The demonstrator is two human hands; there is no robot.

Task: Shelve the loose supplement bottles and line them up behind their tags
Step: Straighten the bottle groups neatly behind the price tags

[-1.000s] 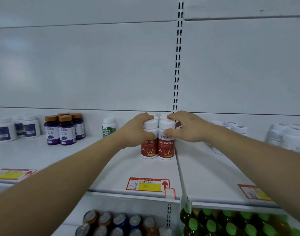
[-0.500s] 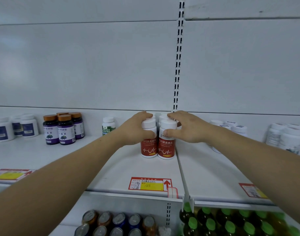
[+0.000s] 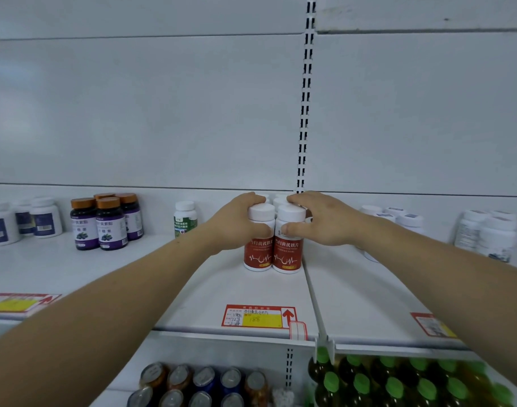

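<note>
Now my left hand [image 3: 236, 223] curls round the left red-label bottle [image 3: 258, 255], my right hand [image 3: 323, 223] round the right red-label bottle [image 3: 287, 257]; the pair stand touching between them, on the shelf [image 3: 210, 298] behind the price tag [image 3: 258, 316].

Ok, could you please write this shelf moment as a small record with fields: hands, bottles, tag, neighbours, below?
hands: left hand and right hand grip the red-label bottles from both sides
bottles: upright, touching, two in front, more white caps behind
tag: price tag at the front edge of the shelf, before the cluster
neighbours: purple-label bottles and green-label bottle to the left
below: cans, green-capped bottles
</note>
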